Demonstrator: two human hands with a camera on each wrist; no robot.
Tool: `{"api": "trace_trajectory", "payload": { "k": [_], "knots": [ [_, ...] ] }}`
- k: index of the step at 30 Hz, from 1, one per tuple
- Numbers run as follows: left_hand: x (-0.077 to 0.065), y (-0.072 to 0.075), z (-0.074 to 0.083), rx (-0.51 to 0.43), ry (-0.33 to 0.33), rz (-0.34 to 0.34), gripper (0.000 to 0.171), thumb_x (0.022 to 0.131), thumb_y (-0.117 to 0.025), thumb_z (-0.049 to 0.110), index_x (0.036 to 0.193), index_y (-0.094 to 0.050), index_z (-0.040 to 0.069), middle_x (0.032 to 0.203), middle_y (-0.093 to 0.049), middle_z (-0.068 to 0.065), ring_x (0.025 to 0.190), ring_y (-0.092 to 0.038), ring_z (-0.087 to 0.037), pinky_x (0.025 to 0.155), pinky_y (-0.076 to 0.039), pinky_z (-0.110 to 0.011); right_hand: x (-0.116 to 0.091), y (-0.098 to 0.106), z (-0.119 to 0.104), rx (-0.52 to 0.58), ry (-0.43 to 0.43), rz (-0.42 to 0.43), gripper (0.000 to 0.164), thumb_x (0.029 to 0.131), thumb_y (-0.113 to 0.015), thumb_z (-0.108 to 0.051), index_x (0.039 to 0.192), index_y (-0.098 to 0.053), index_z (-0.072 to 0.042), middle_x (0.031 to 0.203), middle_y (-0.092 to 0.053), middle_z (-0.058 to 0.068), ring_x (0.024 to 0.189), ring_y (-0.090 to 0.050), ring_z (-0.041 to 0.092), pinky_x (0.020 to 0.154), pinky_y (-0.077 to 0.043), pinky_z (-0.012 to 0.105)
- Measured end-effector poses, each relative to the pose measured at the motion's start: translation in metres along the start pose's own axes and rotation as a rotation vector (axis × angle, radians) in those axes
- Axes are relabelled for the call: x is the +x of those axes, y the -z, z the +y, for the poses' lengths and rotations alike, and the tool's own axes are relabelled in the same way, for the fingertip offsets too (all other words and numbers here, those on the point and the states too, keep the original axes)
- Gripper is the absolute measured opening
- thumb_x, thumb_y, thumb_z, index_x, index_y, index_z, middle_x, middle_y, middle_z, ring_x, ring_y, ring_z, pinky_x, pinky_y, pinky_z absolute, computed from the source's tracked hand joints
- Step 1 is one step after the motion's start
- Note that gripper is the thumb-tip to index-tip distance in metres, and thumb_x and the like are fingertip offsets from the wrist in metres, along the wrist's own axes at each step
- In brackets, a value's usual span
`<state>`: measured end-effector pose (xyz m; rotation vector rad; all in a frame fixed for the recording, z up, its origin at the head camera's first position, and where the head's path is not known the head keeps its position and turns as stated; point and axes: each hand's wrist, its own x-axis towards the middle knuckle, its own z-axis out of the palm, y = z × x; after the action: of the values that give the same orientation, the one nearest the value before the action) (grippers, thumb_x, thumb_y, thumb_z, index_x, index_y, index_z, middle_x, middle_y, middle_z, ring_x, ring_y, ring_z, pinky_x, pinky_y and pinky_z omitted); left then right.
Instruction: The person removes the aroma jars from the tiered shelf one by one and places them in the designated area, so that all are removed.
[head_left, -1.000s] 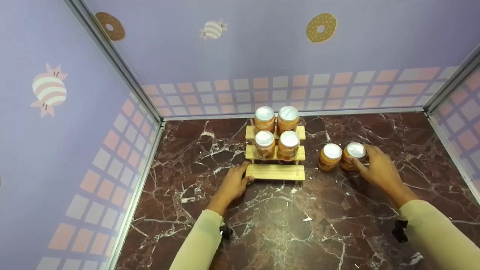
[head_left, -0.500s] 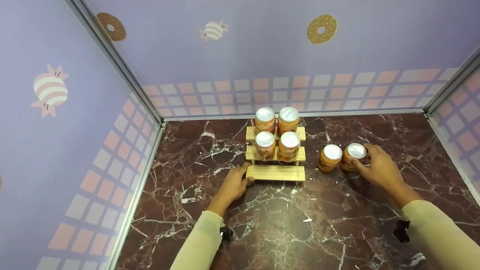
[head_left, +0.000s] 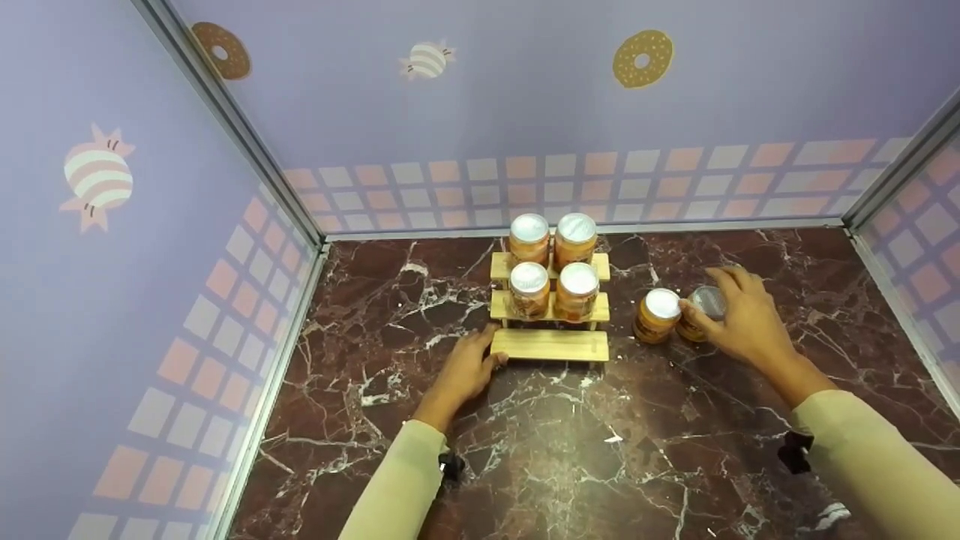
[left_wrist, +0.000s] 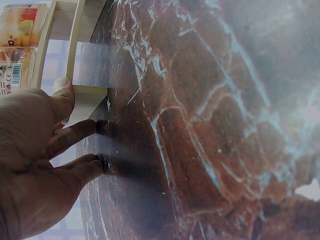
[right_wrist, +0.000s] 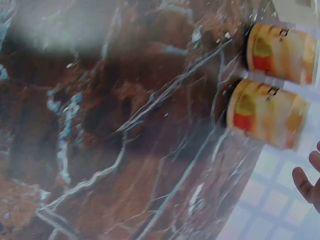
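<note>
My left hand [head_left: 463,369] holds the left end of the lowest step of a three-tier wooden stand [head_left: 551,345]. In the left wrist view, the thumb [left_wrist: 64,97] presses the step's edge and some fingertips reach the dark tabletop. Orange cans with silver tops [head_left: 529,291] stand in pairs on the middle and top steps; the lowest step is bare. Right of the stand, two more cans, a left one [head_left: 655,319] and a right one [right_wrist: 267,112], stand upright side by side. Above the right one my right hand [head_left: 746,319] hovers, fingers spread, partly hiding it; its fingertips show apart from the cans.
The tabletop [head_left: 570,442] is dark red-brown marble pattern with pale veins. A lilac back wall [head_left: 487,97] stands close behind the stand, and a left wall [head_left: 172,277] and a right wall [head_left: 919,225] enclose the table.
My right hand has let go of the right can's side and risen above its top, shifting slightly left. The left hand, the stand and the cans have stayed in place.
</note>
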<state>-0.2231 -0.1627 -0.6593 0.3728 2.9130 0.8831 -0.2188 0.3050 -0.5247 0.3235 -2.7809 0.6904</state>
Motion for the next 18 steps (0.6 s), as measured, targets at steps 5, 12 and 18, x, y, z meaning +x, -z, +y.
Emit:
{"api": "trace_trajectory", "payload": {
  "k": [5, 12, 18],
  "knots": [
    [0.001, -0.001, -0.002, 0.027, -0.03, 0.014, 0.071, 0.108, -0.069, 0.046, 0.168, -0.048, 0.015, 0.162, -0.059, -0.023, 0.153, -0.053, -0.047, 0.13, -0.042, -0.06, 0.007, -0.004, -0.018, 0.01, 0.05, -0.003, 0.074, 0.101, -0.078, -0.044, 0.153, -0.056, 0.003, 0.152, -0.056, 0.032, 0.143, -0.048, 0.057, 0.117, -0.037, 0.083],
    [0.002, -0.001, -0.001, 0.028, -0.007, 0.007, 0.071, 0.108, -0.069, 0.047, 0.169, -0.048, 0.018, 0.166, -0.056, -0.021, 0.156, -0.05, -0.047, 0.131, -0.04, -0.061, 0.017, -0.011, -0.041, -0.008, 0.097, -0.036, 0.076, 0.1, -0.08, -0.045, 0.154, -0.056, 0.002, 0.15, -0.057, 0.029, 0.137, -0.054, 0.053, 0.116, -0.042, 0.079],
    [0.002, -0.001, 0.0, 0.032, -0.001, -0.002, 0.071, 0.108, -0.068, 0.047, 0.169, -0.047, 0.019, 0.163, -0.057, -0.024, 0.155, -0.051, -0.047, 0.131, -0.041, -0.061, 0.022, -0.019, -0.061, 0.019, 0.112, -0.05, 0.078, 0.1, -0.079, -0.051, 0.156, -0.055, -0.002, 0.151, -0.059, 0.026, 0.139, -0.055, 0.049, 0.116, -0.045, 0.077]
  ]
}}
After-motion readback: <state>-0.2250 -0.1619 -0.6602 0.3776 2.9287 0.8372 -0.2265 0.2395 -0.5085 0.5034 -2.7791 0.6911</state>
